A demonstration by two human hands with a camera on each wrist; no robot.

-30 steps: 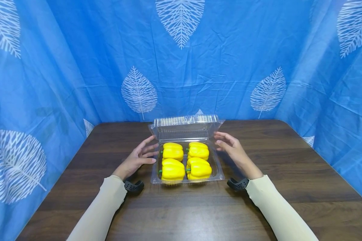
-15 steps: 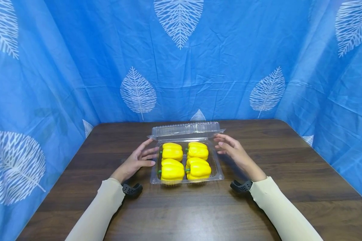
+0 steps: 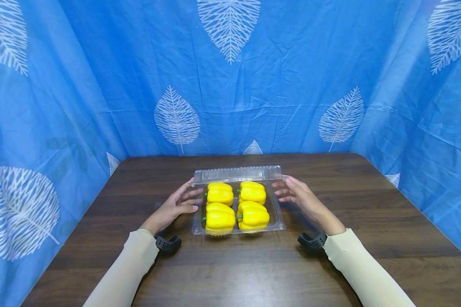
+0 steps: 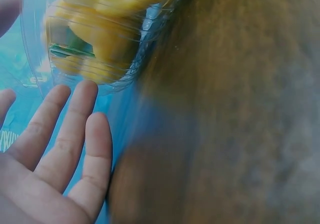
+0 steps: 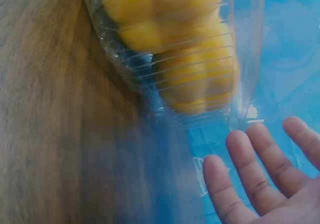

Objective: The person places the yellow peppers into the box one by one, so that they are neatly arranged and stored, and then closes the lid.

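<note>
Above peppers (image 3: 236,204): lid (image 3: 237,174) leans over far row | box sides: hands flank | near table (image 3: 234,268): open | far, sides: curtain (image 3: 100,85) walls

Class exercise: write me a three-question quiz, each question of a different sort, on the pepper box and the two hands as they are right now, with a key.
1. How many yellow peppers lie in the clear box?
2. True or false: the left hand grips a pepper.
3. Which part of the box is nearest the right hand? A) the lid B) the front rim C) the underside

Key
1. Four, in two rows of two.
2. False: its fingers are straight, beside the box's left wall.
3. A: its fingertips are at the lid's right corner; contact cannot be told.
</note>
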